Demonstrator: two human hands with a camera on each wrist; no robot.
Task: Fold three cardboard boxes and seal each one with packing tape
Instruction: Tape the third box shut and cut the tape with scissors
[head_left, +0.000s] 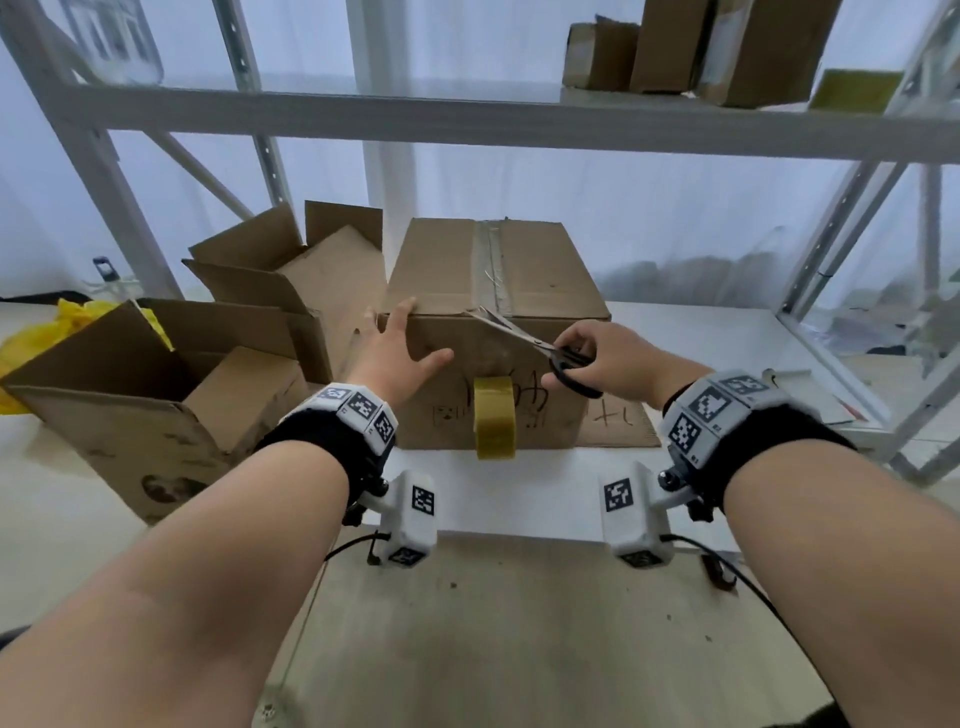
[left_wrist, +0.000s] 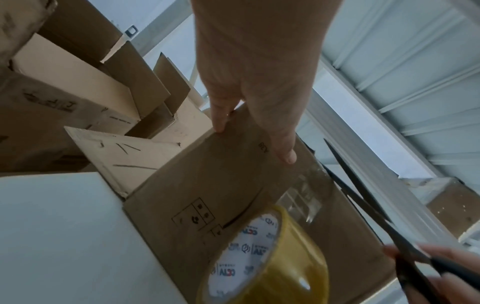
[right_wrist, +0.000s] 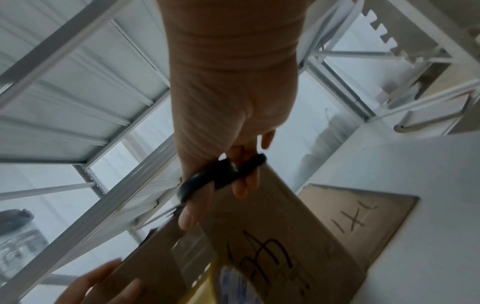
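Right wrist: scissors (right_wrist: 221, 179) blades blurred

The inside of the tape roll (left_wrist: 262, 257) carries a white liner with a blue brand mark printed over and over; it shows mirrored and blurred, and its letters cannot be made out for certain. The front of the closed box (left_wrist: 233, 185) bears a small printed square of handling symbols and black handwritten marks, none legible. The flat cardboard sheet (right_wrist: 363, 222) beside it has handwritten strokes, also unreadable.
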